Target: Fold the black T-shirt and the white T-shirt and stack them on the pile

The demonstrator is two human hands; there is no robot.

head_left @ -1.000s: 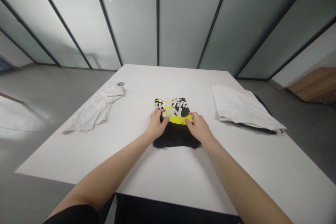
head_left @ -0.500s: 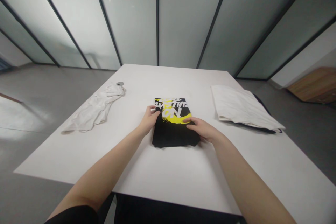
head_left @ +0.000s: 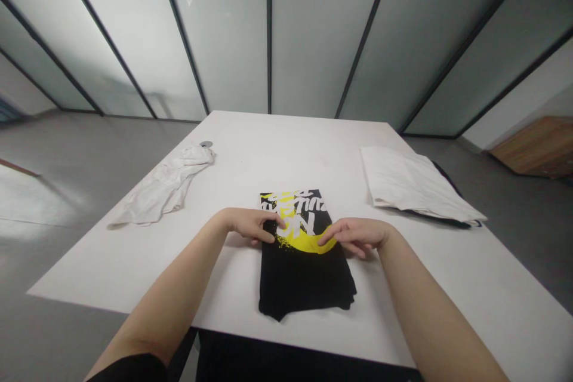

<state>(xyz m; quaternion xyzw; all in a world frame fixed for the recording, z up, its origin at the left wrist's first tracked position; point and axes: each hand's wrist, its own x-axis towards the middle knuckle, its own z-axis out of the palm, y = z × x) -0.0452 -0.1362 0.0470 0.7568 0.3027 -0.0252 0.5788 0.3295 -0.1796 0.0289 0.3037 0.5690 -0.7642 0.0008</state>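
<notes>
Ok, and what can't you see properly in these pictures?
Head view: the left hand and right hand cover parts of the white and yellow print on the folded black shirt, so its words can't be fully read.
Head view: the folded white cloth hides most of the dark garment beneath it.
Head view: the small round grey disc is too small to identify, and the crumpled white cloth touches its edge.

Folded black shirt (head_left: 304, 280): white brush-style lettering (head_left: 295, 215), yellow arc (head_left: 308, 243) with speckled edge. Crumpled cloth (head_left: 161, 188): plain white. Folded sheet (head_left: 412, 182): plain white, over dark fabric (head_left: 443, 185). Table (head_left: 286, 143): white. Floor (head_left: 89, 155): grey. Cabinet (head_left: 532, 146): brown wood grain.
</notes>
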